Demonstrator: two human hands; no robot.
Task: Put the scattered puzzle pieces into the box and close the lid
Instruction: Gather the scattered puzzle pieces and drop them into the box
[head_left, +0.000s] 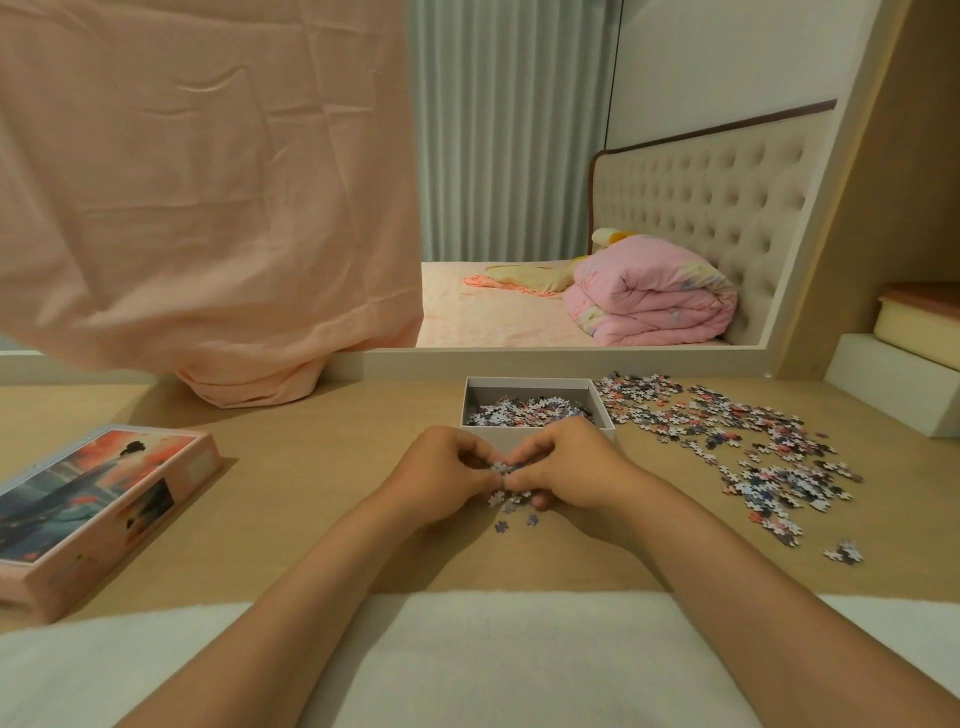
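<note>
An open grey box stands on the wooden table, with many puzzle pieces inside. Just in front of it my left hand and my right hand are cupped together, fingers curled round a small clump of puzzle pieces between them. A few loose pieces lie on the table under my hands. A wide scatter of puzzle pieces spreads over the table to the right of the box. The pink picture lid lies at the left, apart from the box.
A pink cloth hangs over the mirror at the back and bunches on the table at back left. A white block stands at the far right. A white cloth lies along the table's near edge.
</note>
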